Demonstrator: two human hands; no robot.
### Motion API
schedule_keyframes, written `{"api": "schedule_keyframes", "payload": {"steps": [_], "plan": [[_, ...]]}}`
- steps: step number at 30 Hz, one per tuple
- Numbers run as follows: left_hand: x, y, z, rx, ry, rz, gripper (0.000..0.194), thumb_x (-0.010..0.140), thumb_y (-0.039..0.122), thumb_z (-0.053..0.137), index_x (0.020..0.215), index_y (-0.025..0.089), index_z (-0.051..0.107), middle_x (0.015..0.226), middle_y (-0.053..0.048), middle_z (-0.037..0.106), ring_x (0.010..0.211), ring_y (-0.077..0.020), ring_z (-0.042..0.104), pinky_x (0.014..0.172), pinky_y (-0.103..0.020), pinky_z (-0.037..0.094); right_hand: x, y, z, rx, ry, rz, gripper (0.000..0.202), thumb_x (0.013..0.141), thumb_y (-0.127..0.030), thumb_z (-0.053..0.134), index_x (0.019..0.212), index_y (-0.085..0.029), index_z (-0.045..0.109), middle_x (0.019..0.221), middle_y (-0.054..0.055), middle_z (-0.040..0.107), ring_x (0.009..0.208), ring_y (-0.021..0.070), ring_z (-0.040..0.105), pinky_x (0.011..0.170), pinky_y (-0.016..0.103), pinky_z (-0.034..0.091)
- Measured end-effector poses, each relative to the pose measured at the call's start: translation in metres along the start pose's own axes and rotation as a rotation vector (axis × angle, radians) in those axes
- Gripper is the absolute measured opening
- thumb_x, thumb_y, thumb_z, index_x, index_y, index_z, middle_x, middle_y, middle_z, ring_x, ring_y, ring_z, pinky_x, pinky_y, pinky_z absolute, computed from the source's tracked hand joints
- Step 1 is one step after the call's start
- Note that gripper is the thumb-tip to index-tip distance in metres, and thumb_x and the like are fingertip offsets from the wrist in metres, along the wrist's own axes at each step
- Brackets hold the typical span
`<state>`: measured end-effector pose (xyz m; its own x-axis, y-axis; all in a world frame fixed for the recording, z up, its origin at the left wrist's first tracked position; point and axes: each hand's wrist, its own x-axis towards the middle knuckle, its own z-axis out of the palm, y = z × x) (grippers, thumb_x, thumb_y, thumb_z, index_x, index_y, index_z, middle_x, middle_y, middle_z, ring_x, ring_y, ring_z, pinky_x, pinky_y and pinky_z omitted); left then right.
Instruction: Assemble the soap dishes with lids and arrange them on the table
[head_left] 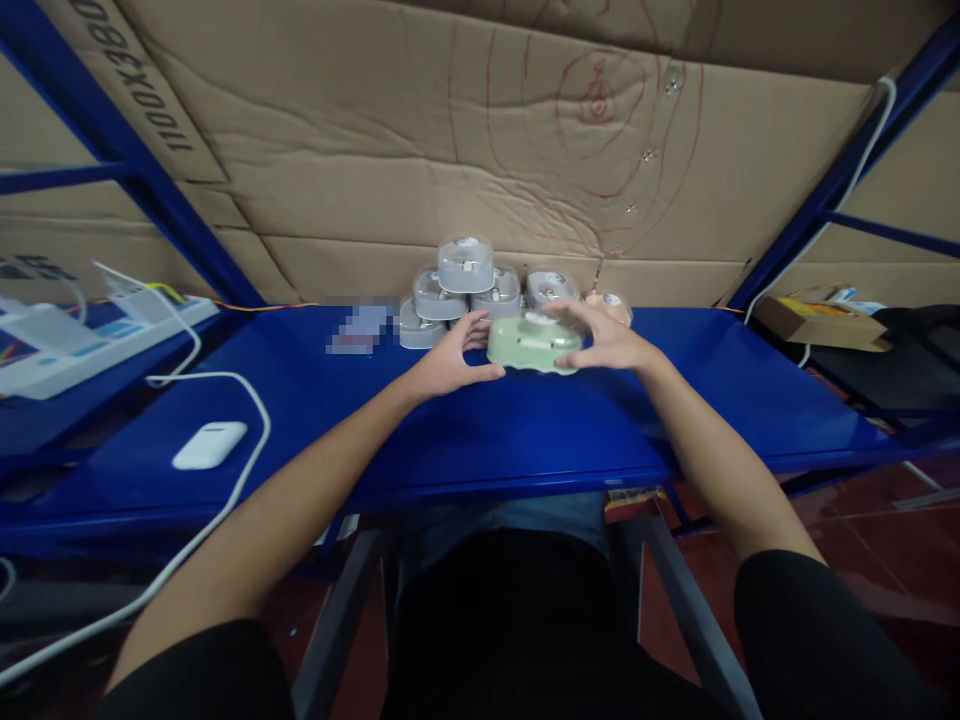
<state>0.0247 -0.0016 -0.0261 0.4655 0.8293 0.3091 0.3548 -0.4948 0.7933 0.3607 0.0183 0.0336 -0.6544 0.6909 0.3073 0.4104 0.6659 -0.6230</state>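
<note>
A pale green plastic box (525,342) with a clear lid and a wavy lower edge is between my hands over the blue table. My right hand (604,342) grips its right end, thumb at the front and fingers over the top. My left hand (454,358) is at the left end, fingers apart and curved, the thumb tip close to the lower left corner. Whether the left fingers touch the box I cannot tell. Just behind, several grey boxes with clear lids (466,266) form a stack. A beige box (611,305) is partly hidden behind my right hand.
A white earbud case (210,445) and a white cable (251,385) lie on the left of the blue table (510,440). Farther left is a power strip (105,345). A cardboard wall (360,130) stands behind; an open carton (821,325) sits at the right.
</note>
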Motion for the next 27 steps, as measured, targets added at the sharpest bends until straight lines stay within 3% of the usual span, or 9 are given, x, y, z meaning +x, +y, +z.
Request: {"api": "schedule_keyframes", "payload": {"steps": [4, 10, 15, 18, 21, 27], "plan": [[-0.003, -0.001, -0.002, 0.011, -0.103, -0.011, 0.124, 0.075, 0.058, 0.102, 0.178, 0.023, 0.043, 0.174, -0.026, 0.062, 0.164, -0.0456, 0.06, 0.139, -0.067, 0.046, -0.003, 0.007, 0.022, 0.022, -0.193, -0.033, 0.104, 0.075, -0.057, 0.098, 0.168, -0.029, 0.062, 0.173, 0.013, 0.067, 0.162, 0.0421, 0.061, 0.14, 0.059, 0.045], [-0.006, 0.002, 0.004, 0.13, -0.163, -0.016, 0.12, 0.07, 0.062, 0.104, 0.172, 0.025, 0.051, 0.166, -0.024, 0.07, 0.154, -0.0475, 0.069, 0.134, -0.071, 0.049, 0.001, 0.009, 0.035, 0.0, -0.272, -0.025, 0.116, 0.073, -0.059, 0.1, 0.176, -0.028, 0.055, 0.178, 0.014, 0.062, 0.161, 0.0441, 0.061, 0.14, 0.061, 0.047], [-0.005, 0.007, -0.002, 0.188, -0.172, -0.021, 0.129, 0.07, 0.063, 0.103, 0.178, 0.024, 0.043, 0.168, -0.024, 0.067, 0.155, -0.0477, 0.067, 0.133, -0.067, 0.051, -0.008, 0.003, 0.006, 0.057, -0.25, 0.024, 0.115, 0.074, -0.058, 0.103, 0.177, -0.034, 0.056, 0.178, 0.011, 0.063, 0.156, 0.0407, 0.065, 0.135, 0.062, 0.054], [-0.006, 0.009, -0.016, 0.284, -0.184, -0.045, 0.131, 0.072, 0.063, 0.1, 0.18, 0.019, 0.041, 0.168, -0.026, 0.066, 0.156, -0.0487, 0.066, 0.133, -0.066, 0.05, -0.02, -0.001, -0.022, 0.052, -0.259, 0.146, 0.116, 0.072, -0.056, 0.104, 0.176, -0.035, 0.058, 0.177, 0.009, 0.064, 0.151, 0.0389, 0.069, 0.128, 0.058, 0.06], [-0.007, 0.006, -0.031, 0.356, -0.218, -0.046, 0.119, 0.073, 0.058, 0.099, 0.175, 0.022, 0.049, 0.171, -0.022, 0.066, 0.157, -0.0493, 0.065, 0.133, -0.064, 0.051, -0.029, 0.001, -0.041, 0.002, -0.303, 0.284, 0.117, 0.068, -0.056, 0.103, 0.175, -0.035, 0.061, 0.18, 0.009, 0.062, 0.144, 0.0384, 0.073, 0.122, 0.055, 0.064], [-0.008, 0.006, -0.042, 0.397, -0.244, -0.058, 0.104, 0.07, 0.052, 0.097, 0.163, 0.026, 0.06, 0.16, -0.016, 0.074, 0.149, -0.0481, 0.071, 0.128, -0.064, 0.056, -0.03, 0.022, -0.04, -0.117, -0.326, 0.436, 0.118, 0.061, -0.047, 0.105, 0.171, -0.031, 0.065, 0.173, 0.012, 0.068, 0.143, 0.0424, 0.076, 0.12, 0.057, 0.066]]}}
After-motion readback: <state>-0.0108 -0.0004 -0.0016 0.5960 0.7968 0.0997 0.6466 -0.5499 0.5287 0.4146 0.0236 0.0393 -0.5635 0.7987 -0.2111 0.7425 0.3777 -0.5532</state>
